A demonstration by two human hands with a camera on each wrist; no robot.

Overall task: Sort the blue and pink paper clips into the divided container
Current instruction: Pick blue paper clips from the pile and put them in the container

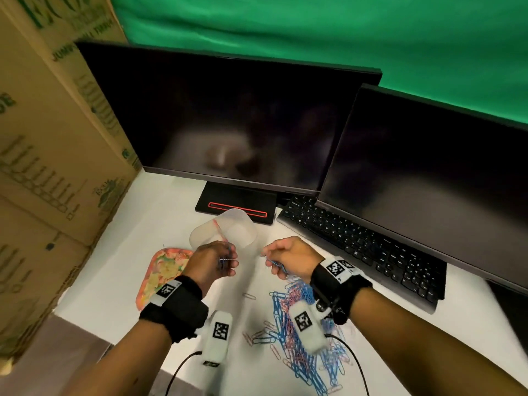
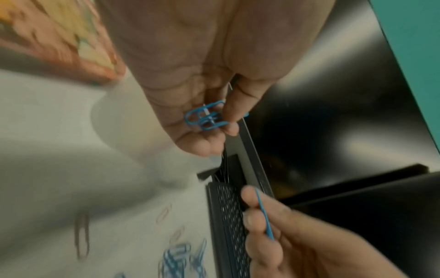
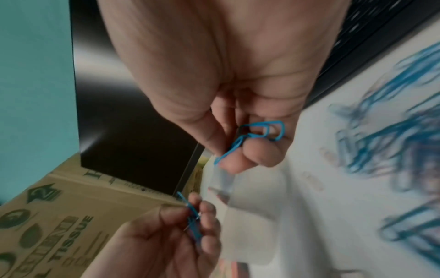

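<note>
My left hand [image 2: 190,75] fingers [image 2: 228,112] pinch small bunch of blue clips [image 2: 204,117]; right hand [image 3: 238,84] fingers curl round two linked blue clips [image 3: 259,133]. Both above counter [image 1: 128,252], just short of divided container [image 1: 225,228]. Step, I judge: carrying blues over. Next: drop into one compartment, away from pink. Mixed pile [image 1: 297,338] waits near right wrist.

Room light was pretty dim and flat, with soft grey glare smeared across the black monitors [image 1: 228,121]. The head view bent hard at the edges, so the boxes [image 1: 43,167] leaned and the forearms stretched. Both wrist views were motion-blurred: only the held blue clips [image 2: 205,117] stayed sharp, while the clip pile [image 3: 393,150] smeared into streaks.
</note>
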